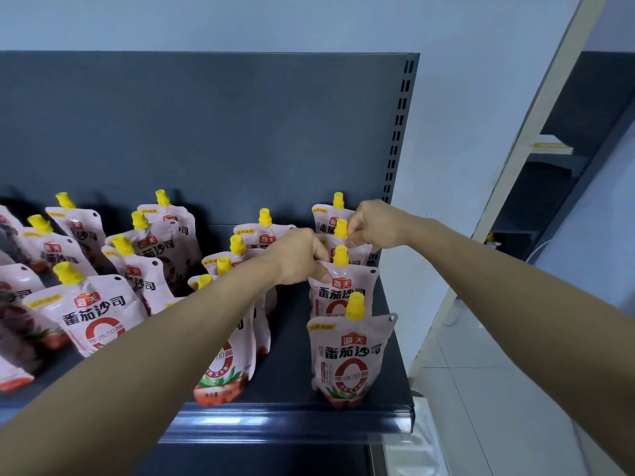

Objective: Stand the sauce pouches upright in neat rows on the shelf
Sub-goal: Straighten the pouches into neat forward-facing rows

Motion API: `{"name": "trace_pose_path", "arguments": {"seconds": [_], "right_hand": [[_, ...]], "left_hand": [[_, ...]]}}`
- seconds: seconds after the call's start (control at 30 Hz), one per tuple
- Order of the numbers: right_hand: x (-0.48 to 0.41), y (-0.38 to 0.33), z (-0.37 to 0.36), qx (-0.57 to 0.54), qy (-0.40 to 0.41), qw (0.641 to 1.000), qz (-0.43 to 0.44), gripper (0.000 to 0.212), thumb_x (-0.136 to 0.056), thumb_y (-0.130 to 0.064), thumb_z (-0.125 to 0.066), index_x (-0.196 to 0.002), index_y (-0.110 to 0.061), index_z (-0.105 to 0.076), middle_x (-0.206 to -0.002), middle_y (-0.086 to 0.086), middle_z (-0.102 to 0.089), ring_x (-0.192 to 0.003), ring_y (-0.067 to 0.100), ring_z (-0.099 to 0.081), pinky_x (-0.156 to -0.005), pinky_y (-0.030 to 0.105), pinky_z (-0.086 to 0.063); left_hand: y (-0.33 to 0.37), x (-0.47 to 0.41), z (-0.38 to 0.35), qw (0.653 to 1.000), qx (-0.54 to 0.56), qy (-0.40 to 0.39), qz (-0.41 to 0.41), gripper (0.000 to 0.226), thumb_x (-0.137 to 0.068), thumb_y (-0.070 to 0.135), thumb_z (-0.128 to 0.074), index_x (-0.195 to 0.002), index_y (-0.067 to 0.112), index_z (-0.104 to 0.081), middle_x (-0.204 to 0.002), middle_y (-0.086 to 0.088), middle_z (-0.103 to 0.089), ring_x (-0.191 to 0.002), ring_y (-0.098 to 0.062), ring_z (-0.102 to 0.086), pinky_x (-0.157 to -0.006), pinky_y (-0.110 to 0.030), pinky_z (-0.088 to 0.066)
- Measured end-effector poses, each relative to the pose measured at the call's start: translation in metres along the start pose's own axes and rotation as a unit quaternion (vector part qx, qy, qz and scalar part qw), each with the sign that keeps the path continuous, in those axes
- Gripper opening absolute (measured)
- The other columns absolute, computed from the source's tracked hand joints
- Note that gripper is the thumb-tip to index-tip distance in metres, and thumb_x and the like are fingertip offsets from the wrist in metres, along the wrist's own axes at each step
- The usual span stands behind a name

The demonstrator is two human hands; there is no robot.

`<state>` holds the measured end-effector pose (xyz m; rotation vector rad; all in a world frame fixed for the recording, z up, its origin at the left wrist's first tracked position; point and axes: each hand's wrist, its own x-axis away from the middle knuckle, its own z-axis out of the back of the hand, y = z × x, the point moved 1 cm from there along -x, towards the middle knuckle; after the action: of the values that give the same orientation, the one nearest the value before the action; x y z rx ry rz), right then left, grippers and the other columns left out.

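Currently, head view:
- Shelf [292,412] is dark grey with a slotted back panel [206,132]; pink sauce pouches with yellow caps stand on it.
- Right row, near the shelf's right end, has four pouches upright, one behind the other: front pouch [347,355], second pouch [343,293], third pouch [331,250], back pouch [330,216].
- Left hand [297,257]: fingers curled, thumb on the front face, pinching the second pouch's top-left corner just beside its cap.
- Right hand [376,225]: fingers curled, thumb and forefinger pinching the third pouch at its cap. Rest of the grip is hidden behind the hand.
- Both forearms reach in from the bottom edge; the hands are close but not touching.
- Front pouch stands free at the shelf's front edge, with no hand on it.
- Mid row [264,231]: a file of pouches just left of the right row, partly hidden by the left forearm; the caps step back toward the panel.
- Left pouches [92,314]: several more, leaning back and to the left, loosely spaced, rows not straight.
- Far left edge: dark-printed pouches, blurred, labels unreadable.
- Right of the shelf: white wall, tiled floor [498,407], and another dark rack [549,187].
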<state>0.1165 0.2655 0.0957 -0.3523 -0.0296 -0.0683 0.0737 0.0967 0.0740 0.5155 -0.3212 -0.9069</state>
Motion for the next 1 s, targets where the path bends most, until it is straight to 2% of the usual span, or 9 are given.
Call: {"name": "trace_pose_path", "arguments": {"seconds": [0.2,0.3,0.37,0.43,0.57,0.67,0.77,0.9,1.0], "right_hand": [[0.005,-0.003,-0.001,-0.024,-0.02,0.999,-0.023,0.019,-0.087,-0.017,-0.065,-0.095,-0.003,-0.075,-0.091,0.018,-0.068,-0.081,0.027,-0.064,-0.067,0.028,-0.053],[0.01,-0.005,0.009,-0.074,-0.047,0.995,-0.037,0.011,-0.086,-0.024,-0.067,-0.077,-0.021,-0.074,-0.073,0.004,-0.062,-0.069,0.019,-0.061,-0.058,0.02,-0.051],[0.012,-0.003,0.022,-0.112,-0.027,0.992,-0.05,0.011,-0.088,-0.024,-0.064,-0.08,-0.021,-0.07,-0.075,0.005,-0.067,-0.068,0.015,-0.064,-0.063,0.019,-0.053],[0.012,0.001,0.033,-0.148,0.021,0.987,-0.063,0.012,-0.09,-0.016,-0.058,-0.093,-0.013,-0.07,-0.089,0.008,-0.071,-0.077,0.016,-0.067,-0.069,0.02,-0.054],[0.004,0.006,0.031,-0.07,0.098,0.99,-0.075,0.025,-0.089,-0.015,-0.061,-0.112,-0.006,-0.067,-0.117,0.006,-0.065,-0.101,0.019,-0.058,-0.088,0.026,-0.042],[-0.006,0.013,0.021,-0.028,0.073,0.992,-0.103,0.037,-0.09,-0.015,-0.059,-0.123,0.003,-0.058,-0.128,0.017,-0.06,-0.118,0.032,-0.055,-0.1,0.035,-0.041],[-0.017,0.02,0.013,-0.017,0.048,0.993,-0.11,0.036,-0.09,-0.016,-0.06,-0.12,0.005,-0.058,-0.115,0.02,-0.065,-0.108,0.035,-0.058,-0.094,0.036,-0.046],[-0.03,0.025,0.006,-0.047,0.043,0.992,-0.106,0.019,-0.089,-0.011,-0.061,-0.104,-0.001,-0.067,-0.086,0.008,-0.06,-0.079,0.027,-0.061,-0.063,0.028,-0.048],[-0.036,0.028,0.004,-0.027,0.053,0.991,-0.117,0.015,-0.086,-0.006,-0.063,-0.075,0.004,-0.064,-0.07,0.016,-0.057,-0.078,0.04,-0.064,-0.074,0.039,-0.053]], "left_hand": [[0.003,0.004,0.003,1.0,0.017,-0.02,-0.007,0.033,-0.077,0.008,-0.072,-0.05,0.022,-0.059,-0.051,0.008,-0.05,-0.057,-0.009,-0.05,-0.068,-0.031,-0.048],[0.005,0.01,0.01,0.996,0.051,-0.067,-0.016,0.015,-0.078,0.018,-0.072,-0.065,0.015,-0.068,-0.067,-0.003,-0.063,-0.072,-0.019,-0.057,-0.075,-0.033,-0.048],[0.007,0.015,0.02,0.993,0.077,-0.084,-0.008,0.019,-0.078,0.033,-0.072,-0.087,0.017,-0.075,-0.09,-0.006,-0.072,-0.084,-0.014,-0.062,-0.082,-0.028,-0.049],[0.006,0.016,0.032,0.991,0.12,-0.056,-0.007,0.022,-0.078,0.038,-0.07,-0.091,0.02,-0.075,-0.095,-0.008,-0.072,-0.08,-0.01,-0.061,-0.079,-0.027,-0.05],[0.002,0.002,0.044,0.993,0.091,0.071,-0.002,0.014,-0.083,0.016,-0.068,-0.096,0.014,-0.07,-0.099,-0.005,-0.07,-0.087,-0.01,-0.061,-0.079,-0.024,-0.044],[0.0,-0.013,0.035,0.998,-0.001,0.059,0.021,0.029,-0.082,0.012,-0.068,-0.11,0.007,-0.064,-0.111,-0.008,-0.064,-0.1,-0.021,-0.059,-0.086,-0.028,-0.045],[0.0,-0.027,0.024,0.998,-0.043,0.025,0.025,0.026,-0.081,0.011,-0.068,-0.106,0.005,-0.065,-0.11,-0.011,-0.064,-0.102,-0.028,-0.059,-0.092,-0.039,-0.048],[-0.001,-0.038,0.015,0.997,-0.064,-0.001,0.035,0.014,-0.081,0.01,-0.065,-0.089,-0.001,-0.068,-0.093,-0.017,-0.065,-0.085,-0.03,-0.059,-0.086,-0.043,-0.05],[-0.002,-0.042,0.01,0.995,-0.079,-0.015,0.053,0.016,-0.079,0.012,-0.065,-0.063,0.008,-0.063,-0.075,-0.009,-0.06,-0.072,-0.021,-0.053,-0.075,-0.038,-0.051]]}}
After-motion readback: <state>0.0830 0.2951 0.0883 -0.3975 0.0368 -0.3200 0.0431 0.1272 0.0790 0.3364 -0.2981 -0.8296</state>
